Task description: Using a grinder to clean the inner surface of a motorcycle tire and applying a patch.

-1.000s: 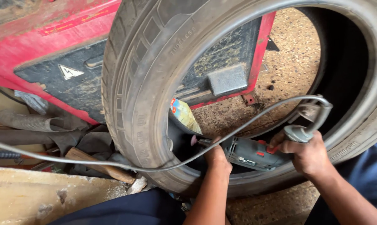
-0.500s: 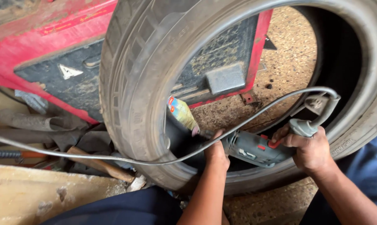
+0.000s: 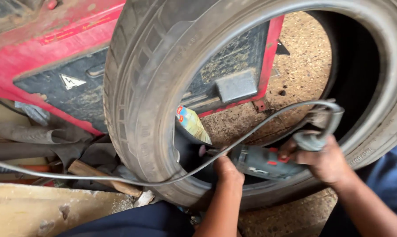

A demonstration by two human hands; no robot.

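A worn black tyre (image 3: 141, 109) stands upright on a speckled floor (image 3: 304, 74), leaning close to a red machine (image 3: 53, 48) with a dark panel behind it. Both hands reach into the tyre's opening and share one grey power tool (image 3: 262, 161) with red details, which lies roughly level just above the lower inner wall of the tyre. The left hand (image 3: 228, 169) has its grip clamped around the tool's front end, near the nose that points into the dark inside of the casing — the tip itself is hidden. The right hand (image 3: 326, 160) has its grip closed on the tool's rear end, where a grey cable (image 3: 119, 179) comes out, loops up over the hand and then runs down across the tyre's tread and off to the left. A colourful label (image 3: 192, 123) sticks to the tyre's inner wall just above the left hand. To the left, beside the tyre, lie a wooden handle (image 3: 102, 176) and dark rags (image 3: 40, 131).
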